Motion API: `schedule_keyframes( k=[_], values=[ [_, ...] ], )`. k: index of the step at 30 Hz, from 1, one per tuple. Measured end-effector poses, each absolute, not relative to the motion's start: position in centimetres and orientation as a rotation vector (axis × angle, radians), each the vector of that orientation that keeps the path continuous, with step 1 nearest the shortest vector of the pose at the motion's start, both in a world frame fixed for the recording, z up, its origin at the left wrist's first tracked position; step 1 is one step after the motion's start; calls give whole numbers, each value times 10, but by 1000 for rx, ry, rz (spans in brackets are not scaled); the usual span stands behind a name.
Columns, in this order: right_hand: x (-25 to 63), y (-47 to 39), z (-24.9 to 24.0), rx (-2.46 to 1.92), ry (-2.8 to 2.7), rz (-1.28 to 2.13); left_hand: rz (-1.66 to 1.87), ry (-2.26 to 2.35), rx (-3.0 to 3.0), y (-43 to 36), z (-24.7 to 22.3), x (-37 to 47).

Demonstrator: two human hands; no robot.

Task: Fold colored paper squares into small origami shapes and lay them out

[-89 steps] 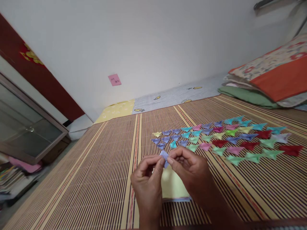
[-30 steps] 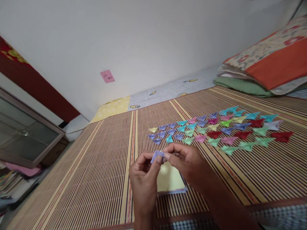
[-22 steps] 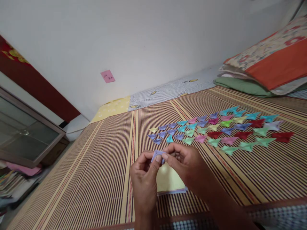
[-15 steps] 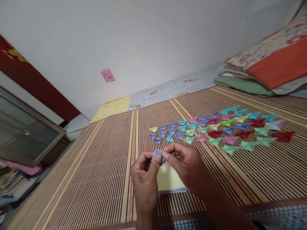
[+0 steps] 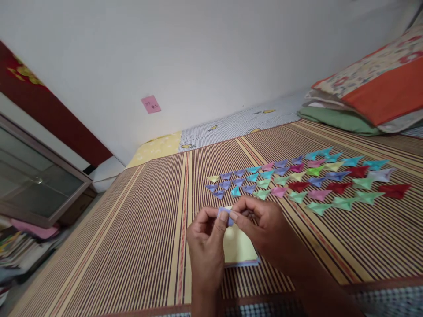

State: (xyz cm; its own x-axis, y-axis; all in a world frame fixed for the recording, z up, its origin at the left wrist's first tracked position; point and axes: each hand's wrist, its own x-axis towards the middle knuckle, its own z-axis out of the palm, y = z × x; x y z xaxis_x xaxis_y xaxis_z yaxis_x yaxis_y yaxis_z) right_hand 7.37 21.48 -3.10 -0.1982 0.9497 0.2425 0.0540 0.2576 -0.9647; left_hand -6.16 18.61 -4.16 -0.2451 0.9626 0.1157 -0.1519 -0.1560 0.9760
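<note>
A small folded piece of lilac paper (image 5: 225, 212) is pinched between both hands. My left hand (image 5: 207, 235) grips its left side, thumb on top. On the paper's right edge, my right hand (image 5: 256, 220) closes with thumb and forefinger. The fingers cover much of the folds. Under the hands lies a stack of square paper sheets (image 5: 240, 245), pale yellow on top, with lilac edges below. Beyond them, several folded paper boats (image 5: 317, 181) in blue, green, red, pink and yellow stand in rows, stretching to the right.
A striped bamboo mat (image 5: 148, 229) covers the bed. Folded bedding (image 5: 380, 99) is piled at the far right against the white wall. A pink note (image 5: 151, 104) sticks to the wall. To the left stand a glass-fronted cabinet (image 5: 36, 176) and stacked books (image 5: 23, 253).
Both hands have shifted slightly to the right with the lilac paper, whose outline between the fingers now looks flatter. The whole view has moved a little.
</note>
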Motion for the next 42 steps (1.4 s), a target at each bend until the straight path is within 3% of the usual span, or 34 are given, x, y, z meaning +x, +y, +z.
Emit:
schedule_keyframes(
  k=[11, 18, 21, 27, 30, 34, 42],
  values=[
    [75, 219, -34, -949, -1494, 1212, 1569, 1191, 1133, 190, -42, -64],
    [65, 215, -32, -858, -1440, 1249, 1749, 1088, 981, 190, -48, -60],
    [62, 215, -33, -839, -1486, 1000, 1740, 1113, 961, 194, -50, -60],
    [58, 218, -43, -816, -1668, 103, 1566, 1105, 969, 190, -42, -57],
    [54, 217, -44, -817, -1819, -47, 1557, 1066, 898, 187, -41, -58],
    [60, 215, -39, -718, -1849, 218, 1587, 1116, 861, 190, -44, -67],
    [83, 223, -38, -872, -1487, 1220, 1406, 1133, 1188, 188, -36, -73]
  ],
)
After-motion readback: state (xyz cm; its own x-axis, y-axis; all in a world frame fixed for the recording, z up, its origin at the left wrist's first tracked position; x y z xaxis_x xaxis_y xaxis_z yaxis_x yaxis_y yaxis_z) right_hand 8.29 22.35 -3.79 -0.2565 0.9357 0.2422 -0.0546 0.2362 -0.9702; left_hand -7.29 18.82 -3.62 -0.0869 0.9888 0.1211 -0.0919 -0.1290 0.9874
